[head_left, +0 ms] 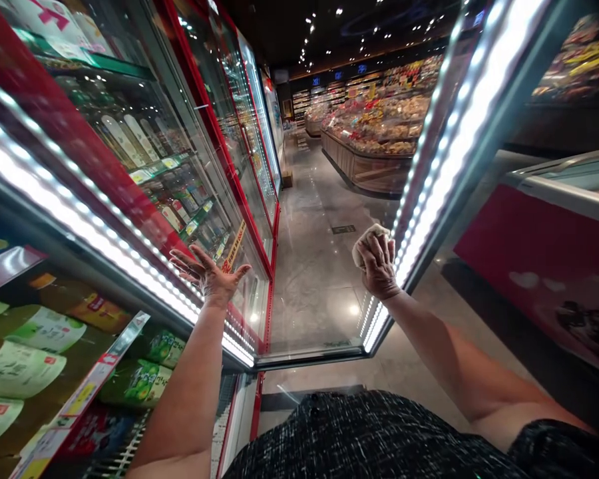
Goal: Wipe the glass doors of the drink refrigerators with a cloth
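Cloth (365, 237) bunched in right hand (379, 266), left hand (209, 273) apart

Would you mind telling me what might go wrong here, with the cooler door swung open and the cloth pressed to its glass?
1. The open glass door juts into the aisle; a passer-by might bump it.
2. The right hand presses the cloth close to the lit door edge; the cloth could slip off the glass.
3. The left hand is spread open near the frame, where fingers might get pinched if the door swings back.
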Tool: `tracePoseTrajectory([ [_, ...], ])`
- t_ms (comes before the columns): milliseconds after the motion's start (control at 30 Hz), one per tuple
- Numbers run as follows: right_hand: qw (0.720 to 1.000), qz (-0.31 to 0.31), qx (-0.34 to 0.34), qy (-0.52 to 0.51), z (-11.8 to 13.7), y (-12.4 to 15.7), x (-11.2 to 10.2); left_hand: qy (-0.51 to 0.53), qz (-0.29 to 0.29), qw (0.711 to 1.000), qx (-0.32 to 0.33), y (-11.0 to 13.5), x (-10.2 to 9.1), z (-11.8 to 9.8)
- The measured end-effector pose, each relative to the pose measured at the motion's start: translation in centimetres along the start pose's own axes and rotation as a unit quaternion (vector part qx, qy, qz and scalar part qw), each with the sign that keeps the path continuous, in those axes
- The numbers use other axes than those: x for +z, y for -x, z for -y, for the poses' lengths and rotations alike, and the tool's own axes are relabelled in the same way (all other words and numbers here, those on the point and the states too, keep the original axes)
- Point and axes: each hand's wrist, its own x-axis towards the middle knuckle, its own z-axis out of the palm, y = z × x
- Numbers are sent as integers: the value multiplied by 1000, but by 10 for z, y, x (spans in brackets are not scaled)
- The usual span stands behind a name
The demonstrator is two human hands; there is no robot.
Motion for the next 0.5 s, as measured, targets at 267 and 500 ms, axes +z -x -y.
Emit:
tracePoseTrajectory([
  [267, 998, -43, 50, -4, -20, -14, -13, -19, -1, 1000, -18, -3, 7, 2],
  [500, 999, -39, 18, 17, -26, -15, -27, -37, -7, 999, -25, -3, 8, -3],
])
